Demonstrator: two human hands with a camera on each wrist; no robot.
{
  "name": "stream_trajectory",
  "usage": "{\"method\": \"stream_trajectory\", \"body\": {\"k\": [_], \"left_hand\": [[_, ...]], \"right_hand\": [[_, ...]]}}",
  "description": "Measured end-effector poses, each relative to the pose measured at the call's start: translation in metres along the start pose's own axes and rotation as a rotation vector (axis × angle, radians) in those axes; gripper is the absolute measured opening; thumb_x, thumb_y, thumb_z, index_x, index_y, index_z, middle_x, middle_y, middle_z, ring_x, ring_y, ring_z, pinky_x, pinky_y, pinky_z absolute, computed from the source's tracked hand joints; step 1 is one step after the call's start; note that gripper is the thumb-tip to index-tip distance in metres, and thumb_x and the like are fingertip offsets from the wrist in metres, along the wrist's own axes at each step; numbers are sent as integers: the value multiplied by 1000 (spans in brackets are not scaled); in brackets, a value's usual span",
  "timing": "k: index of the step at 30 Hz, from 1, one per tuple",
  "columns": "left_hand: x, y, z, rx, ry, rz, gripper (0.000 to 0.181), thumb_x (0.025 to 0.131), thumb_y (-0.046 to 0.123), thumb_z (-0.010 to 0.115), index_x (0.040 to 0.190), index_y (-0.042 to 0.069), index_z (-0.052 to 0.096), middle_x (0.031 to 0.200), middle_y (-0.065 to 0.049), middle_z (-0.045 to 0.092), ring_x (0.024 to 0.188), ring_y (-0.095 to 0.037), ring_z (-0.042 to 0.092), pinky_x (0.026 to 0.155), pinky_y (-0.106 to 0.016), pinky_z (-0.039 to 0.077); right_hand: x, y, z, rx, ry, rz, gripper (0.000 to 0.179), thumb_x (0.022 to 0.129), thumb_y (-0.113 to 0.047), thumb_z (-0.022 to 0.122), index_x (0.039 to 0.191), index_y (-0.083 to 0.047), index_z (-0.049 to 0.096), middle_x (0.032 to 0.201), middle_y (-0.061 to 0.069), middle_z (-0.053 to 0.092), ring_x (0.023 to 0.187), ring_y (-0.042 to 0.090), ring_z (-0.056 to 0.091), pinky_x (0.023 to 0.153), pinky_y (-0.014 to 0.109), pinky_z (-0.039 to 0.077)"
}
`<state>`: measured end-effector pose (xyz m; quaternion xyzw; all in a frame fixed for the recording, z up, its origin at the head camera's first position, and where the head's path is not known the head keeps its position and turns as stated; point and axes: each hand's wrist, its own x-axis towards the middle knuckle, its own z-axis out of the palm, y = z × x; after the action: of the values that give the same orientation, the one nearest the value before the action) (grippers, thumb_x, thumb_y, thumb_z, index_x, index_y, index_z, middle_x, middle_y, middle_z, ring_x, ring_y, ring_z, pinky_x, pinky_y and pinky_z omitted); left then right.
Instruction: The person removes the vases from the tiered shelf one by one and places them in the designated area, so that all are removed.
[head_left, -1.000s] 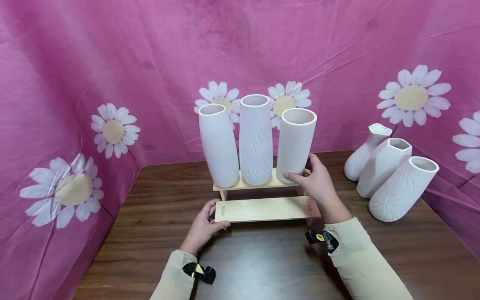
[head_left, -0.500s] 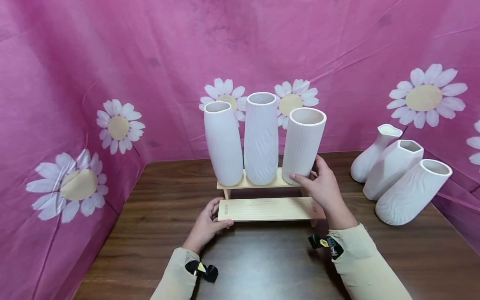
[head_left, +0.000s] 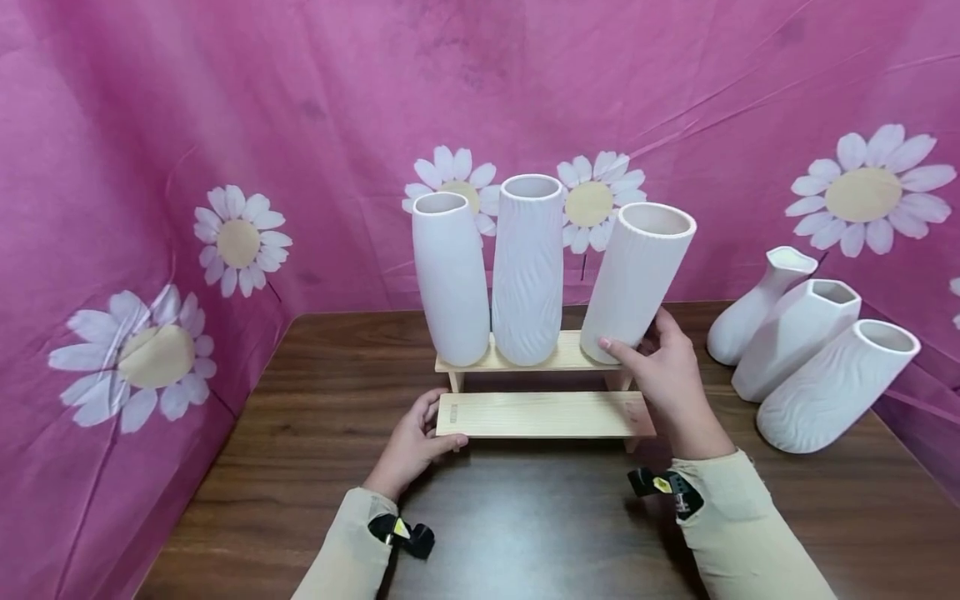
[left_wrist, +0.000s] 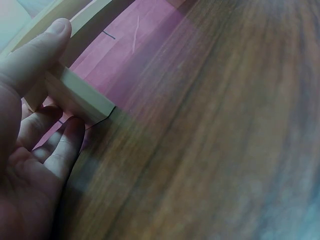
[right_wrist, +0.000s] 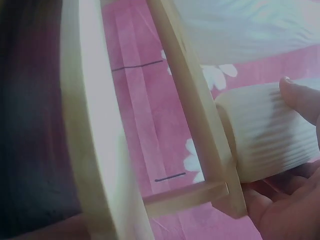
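Observation:
A two-step wooden stand (head_left: 543,417) stands on the table. My left hand (head_left: 411,442) grips the left end of its lower step, thumb on the front edge. In the left wrist view, the fingers (left_wrist: 65,147) curl beside the stand's leg (left_wrist: 80,95). My right hand (head_left: 667,375) holds a ribbed white vase (head_left: 636,279) low on its body, at the right end of the upper step. That vase leans right, its base (right_wrist: 232,135) close against the step in the right wrist view. Left of it on the upper step stand a wavy-patterned vase (head_left: 528,271) and a smooth vase (head_left: 452,283).
Three more white vases stand on the table at right: a narrow-necked one (head_left: 757,304), a faceted one (head_left: 795,342) and a wavy one (head_left: 832,392). A pink daisy-print cloth (head_left: 337,125) hangs behind the brown wooden table (head_left: 517,517).
The ribbed vase has shifted right along the upper step and tilts further right, my right hand moving with it. My left hand stays on the stand. The head view has turned slightly.

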<state>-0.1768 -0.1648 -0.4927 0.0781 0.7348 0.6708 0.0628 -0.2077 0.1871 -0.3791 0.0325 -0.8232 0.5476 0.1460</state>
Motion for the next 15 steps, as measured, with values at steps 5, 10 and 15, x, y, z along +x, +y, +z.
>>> {"method": "stream_trajectory", "body": {"k": [5,10,15], "left_hand": [[0,0,-1,13,4,-10,83,78,-3,83,148,-1,37,142,-20,55,102,-24,65,71,-25,55],[0,0,-1,7,0,-24,84,79,-3,83,149,-1,35,142,-20,55,100,-22,65,66,-24,54],[0,0,-1,10,3,-29,84,79,-2,83,149,0,36,142,-20,55,100,-22,65,66,-24,53]], "right_hand": [[3,2,-7,-4,59,-7,78,87,-22,81,151,-7,39,138,19,55,123,32,55,98,29,50],[10,12,-13,5,154,-18,78,85,-17,82,151,-11,41,137,14,55,120,24,55,90,19,48],[17,23,-20,56,252,-7,73,83,-10,82,146,-12,46,130,7,57,113,12,57,88,17,47]]}}
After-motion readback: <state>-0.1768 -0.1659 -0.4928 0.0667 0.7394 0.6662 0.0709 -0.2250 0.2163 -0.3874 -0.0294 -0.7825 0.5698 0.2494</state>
